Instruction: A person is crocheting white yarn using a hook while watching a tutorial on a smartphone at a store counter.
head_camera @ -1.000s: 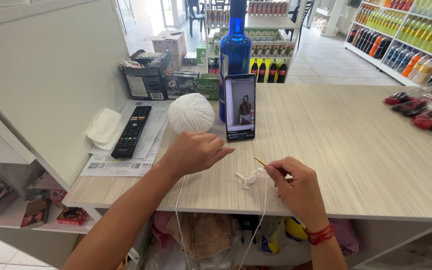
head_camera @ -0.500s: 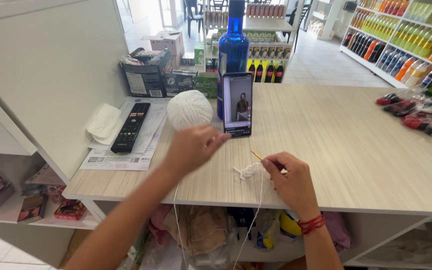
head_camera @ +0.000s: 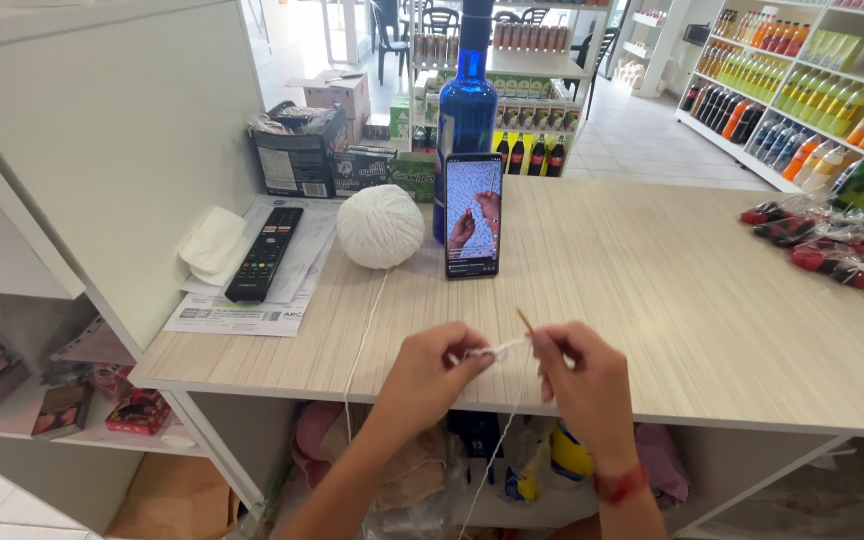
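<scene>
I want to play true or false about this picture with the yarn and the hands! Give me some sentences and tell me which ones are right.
1. The white yarn ball sits on the counter beside the phone. True.
2. The phone lies flat on the counter. False: it stands upright, leaning against the blue bottle.
3. The right hand holds a thin crochet hook. True.
4. The left hand rests on the remote control. False: it pinches a small white yarn piece; the remote lies apart on papers.
5. The yarn is red. False: it is white.
</scene>
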